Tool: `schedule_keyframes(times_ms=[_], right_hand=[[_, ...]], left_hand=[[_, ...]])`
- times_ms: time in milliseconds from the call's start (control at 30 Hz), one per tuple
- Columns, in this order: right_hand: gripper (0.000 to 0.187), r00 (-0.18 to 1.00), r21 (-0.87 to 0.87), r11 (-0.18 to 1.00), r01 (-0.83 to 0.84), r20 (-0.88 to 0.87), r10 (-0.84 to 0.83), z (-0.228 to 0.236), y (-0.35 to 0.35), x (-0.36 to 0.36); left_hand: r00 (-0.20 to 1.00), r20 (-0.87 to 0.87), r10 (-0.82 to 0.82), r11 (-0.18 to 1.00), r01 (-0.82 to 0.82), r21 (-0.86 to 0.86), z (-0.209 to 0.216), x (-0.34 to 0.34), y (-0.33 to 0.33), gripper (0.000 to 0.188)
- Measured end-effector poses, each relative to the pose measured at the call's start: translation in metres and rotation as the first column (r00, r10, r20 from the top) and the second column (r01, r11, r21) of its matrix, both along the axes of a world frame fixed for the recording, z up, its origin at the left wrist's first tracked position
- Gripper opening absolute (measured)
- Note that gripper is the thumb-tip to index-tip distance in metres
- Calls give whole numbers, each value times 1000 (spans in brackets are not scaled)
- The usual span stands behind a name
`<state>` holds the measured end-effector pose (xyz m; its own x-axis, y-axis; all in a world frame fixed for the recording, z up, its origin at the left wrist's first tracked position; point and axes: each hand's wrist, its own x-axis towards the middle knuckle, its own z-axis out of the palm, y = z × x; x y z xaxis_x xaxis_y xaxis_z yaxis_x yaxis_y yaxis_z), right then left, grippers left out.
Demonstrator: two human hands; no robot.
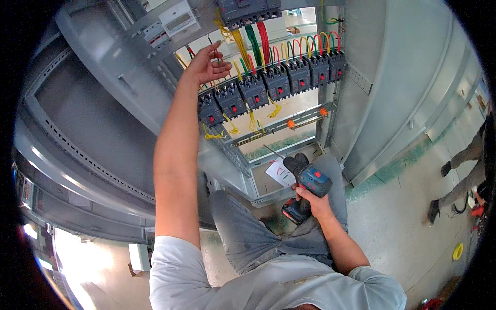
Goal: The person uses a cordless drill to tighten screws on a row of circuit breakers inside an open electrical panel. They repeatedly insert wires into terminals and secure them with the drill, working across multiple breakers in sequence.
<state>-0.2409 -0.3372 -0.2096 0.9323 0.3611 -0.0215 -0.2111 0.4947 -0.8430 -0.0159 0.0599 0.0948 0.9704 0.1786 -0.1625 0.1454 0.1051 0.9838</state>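
My left hand (208, 65) is raised among the wires above the left end of a row of black circuit breakers (253, 93). Its fingers are half bent and apart. Thin wires pass close by them, and I see no firm grip on any. In my right hand (316, 204) is a blue and black cordless drill (313, 180), held by its handle over my right thigh. The drill's long thin bit (273, 151) points up and left toward the cabinet. Yellow, green and red wires (263, 44) run down to the breakers from a larger breaker (249, 11) above.
A white meter (179, 19) sits on the upper left rail. Two orange insulators (291, 124) stand on the lower rail. White paper (279, 172) lies in the cabinet's base. Grey metal panels (403, 77) flank me. Another person's legs (462, 168) show at the right.
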Motion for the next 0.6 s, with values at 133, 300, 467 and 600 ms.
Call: schedule_keyframes(times_ms=[133, 300, 467, 600], right_hand=[[24, 1000, 27, 1000, -14, -2, 14, 0, 3, -3], [27, 1000, -13, 1000, 1, 29, -1, -4, 7, -3], [25, 999, 20, 1000, 12, 30, -12, -2, 6, -6], [24, 999, 7, 1000, 23, 23, -23, -5, 2, -8]], left_hand=[[979, -203, -25, 987, 57, 149, 8, -13, -1, 65], [932, -259, -254, 966, 255, -30, 6, -20, 0, 70], [978, -60, -198, 954, 178, -239, -16, -13, 11, 54], [977, 6, -213, 958, 210, -195, -27, -11, 3, 39]])
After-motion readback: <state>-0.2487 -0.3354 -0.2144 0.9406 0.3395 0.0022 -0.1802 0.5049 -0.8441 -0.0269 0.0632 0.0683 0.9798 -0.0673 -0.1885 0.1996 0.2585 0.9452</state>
